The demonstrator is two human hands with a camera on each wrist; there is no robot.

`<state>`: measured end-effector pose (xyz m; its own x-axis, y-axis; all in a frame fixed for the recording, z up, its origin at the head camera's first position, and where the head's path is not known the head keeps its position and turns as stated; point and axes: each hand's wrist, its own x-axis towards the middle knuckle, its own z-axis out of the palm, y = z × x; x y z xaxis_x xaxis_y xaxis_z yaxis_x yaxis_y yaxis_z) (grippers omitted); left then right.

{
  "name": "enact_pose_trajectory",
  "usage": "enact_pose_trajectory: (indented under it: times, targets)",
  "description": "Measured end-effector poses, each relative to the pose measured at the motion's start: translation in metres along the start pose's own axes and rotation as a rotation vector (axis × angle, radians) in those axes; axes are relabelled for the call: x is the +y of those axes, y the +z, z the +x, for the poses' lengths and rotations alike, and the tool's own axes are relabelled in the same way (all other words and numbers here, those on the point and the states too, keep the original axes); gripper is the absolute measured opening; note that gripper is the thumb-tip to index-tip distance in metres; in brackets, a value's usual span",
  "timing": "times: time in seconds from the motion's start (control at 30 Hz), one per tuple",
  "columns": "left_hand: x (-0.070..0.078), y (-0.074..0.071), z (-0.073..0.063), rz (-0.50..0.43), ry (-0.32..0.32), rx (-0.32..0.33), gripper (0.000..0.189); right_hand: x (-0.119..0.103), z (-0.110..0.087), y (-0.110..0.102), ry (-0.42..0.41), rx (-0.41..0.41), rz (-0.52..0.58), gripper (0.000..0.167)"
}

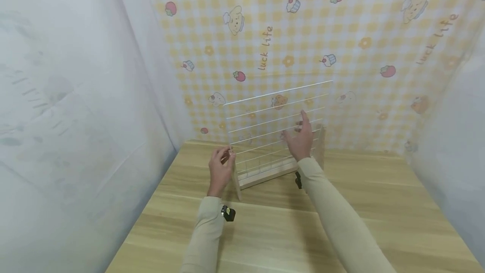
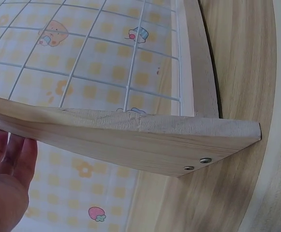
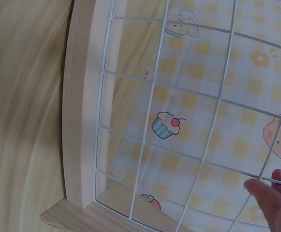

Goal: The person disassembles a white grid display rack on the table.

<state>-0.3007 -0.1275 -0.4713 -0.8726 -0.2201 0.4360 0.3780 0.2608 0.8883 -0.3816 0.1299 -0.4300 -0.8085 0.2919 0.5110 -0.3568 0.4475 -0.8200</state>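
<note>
A white wire grid [image 1: 273, 115] stands tilted up from a pale wooden frame on the table. The frame has a bottom rail [image 1: 269, 175] and side boards. At the left side board [image 2: 130, 133], my left hand [image 1: 221, 167] pinches the upper end, thumb on one face and fingers on the other. Two screw heads [image 2: 205, 160] show near that board's lower end. My right hand [image 1: 302, 138] is at the grid's right half, with thumb and fingers spread. In the right wrist view its thumb [image 3: 263, 193] is close to a wire crossing; whether it touches, I cannot tell.
The wood-grain table [image 1: 265, 239] extends in front of the frame and to both sides. Behind rises a yellow checked cloth [image 1: 303, 33] with cartoon prints. White sheets [image 1: 75, 96] hang at left and right. A small black device [image 1: 228, 213] is on the left wrist.
</note>
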Motion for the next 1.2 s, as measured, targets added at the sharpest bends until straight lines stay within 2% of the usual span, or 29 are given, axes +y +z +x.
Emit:
enact_pose_trajectory:
  times: [0.17, 0.77, 0.87, 1.03, 1.2]
  targets:
    - [0.002, 0.001, 0.003, 0.015, 0.012, 0.004, 0.027, 0.002, 0.005, 0.001, -0.016, 0.043, 0.031, 0.09]
    - [0.004, 0.004, 0.002, 0.016, 0.036, -0.001, 0.024, -0.005, 0.015, -0.011, -0.071, 0.06, 0.033, 0.088]
    - [0.005, 0.006, 0.003, 0.037, 0.039, -0.037, 0.024, -0.005, 0.017, -0.013, -0.061, 0.065, 0.012, 0.088]
    - [0.008, 0.007, 0.005, 0.121, 0.091, -0.136, 0.028, -0.015, 0.023, -0.02, -0.108, 0.082, 0.043, 0.086]
    - [0.007, 0.002, 0.002, 0.116, 0.077, -0.123, 0.029, -0.028, 0.025, -0.021, -0.116, 0.047, 0.048, 0.085]
